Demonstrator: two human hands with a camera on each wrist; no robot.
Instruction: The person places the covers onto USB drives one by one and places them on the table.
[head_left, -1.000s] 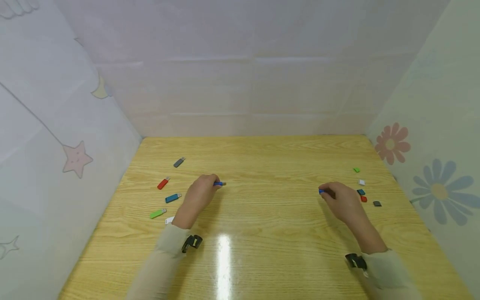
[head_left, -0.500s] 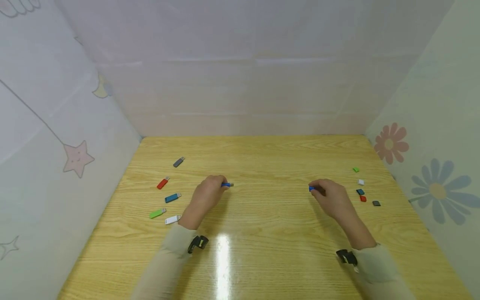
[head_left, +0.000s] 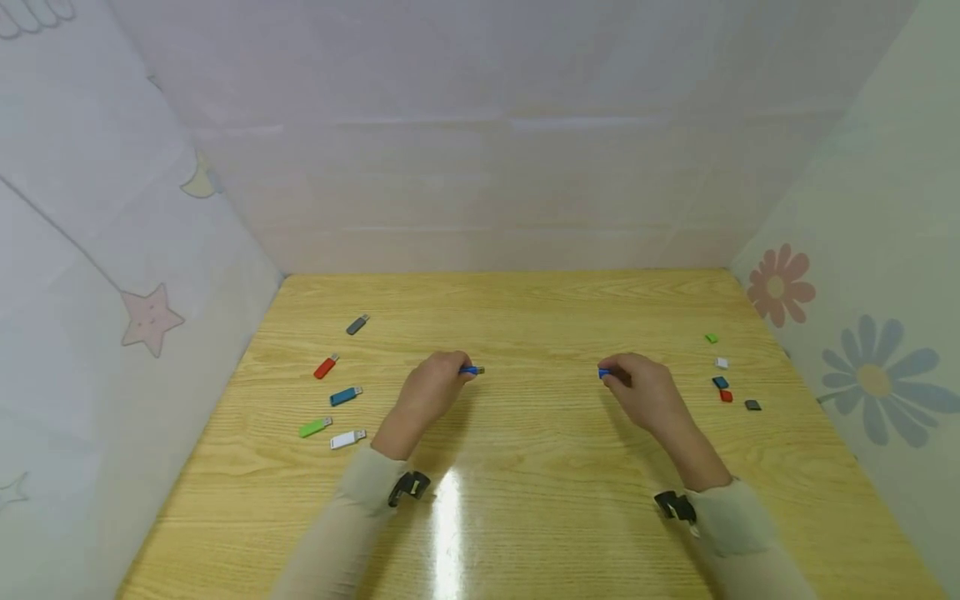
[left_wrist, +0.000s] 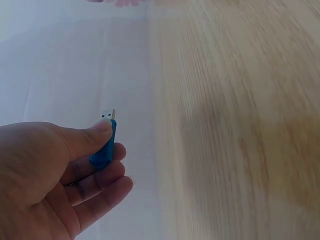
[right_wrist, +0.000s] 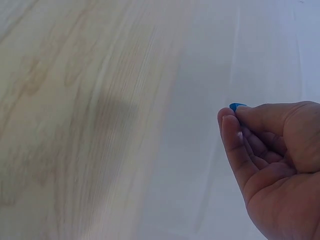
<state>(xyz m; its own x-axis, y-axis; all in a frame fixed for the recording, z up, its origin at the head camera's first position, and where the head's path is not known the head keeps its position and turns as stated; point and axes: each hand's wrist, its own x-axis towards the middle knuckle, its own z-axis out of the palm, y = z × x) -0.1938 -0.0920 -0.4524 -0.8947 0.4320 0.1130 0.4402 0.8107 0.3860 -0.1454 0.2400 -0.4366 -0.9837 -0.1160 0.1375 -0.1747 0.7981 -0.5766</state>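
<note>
My left hand (head_left: 433, 385) pinches a blue USB stick (left_wrist: 104, 150) between thumb and fingers, its bare metal plug (left_wrist: 108, 114) pointing right in the head view. Across a gap, my right hand (head_left: 643, 390) pinches a small blue cap (right_wrist: 237, 106) by thumb and fingertips, most of it hidden by them. Both hands are held above the wooden table (head_left: 540, 483), and the stick and cap are apart at similar height in the head view.
On the left lie grey (head_left: 357, 325), red (head_left: 326, 367), teal (head_left: 346, 396), green (head_left: 315, 427) and white USB sticks (head_left: 347, 439). Small caps in green (head_left: 711, 338), white (head_left: 722, 363), teal (head_left: 720, 382), red (head_left: 726, 396) and grey (head_left: 753, 405) lie at the right.
My left hand has moved right with the blue USB stick, and my right hand has moved left with the blue cap. The gap between them has narrowed. The white stick is now fully uncovered.
</note>
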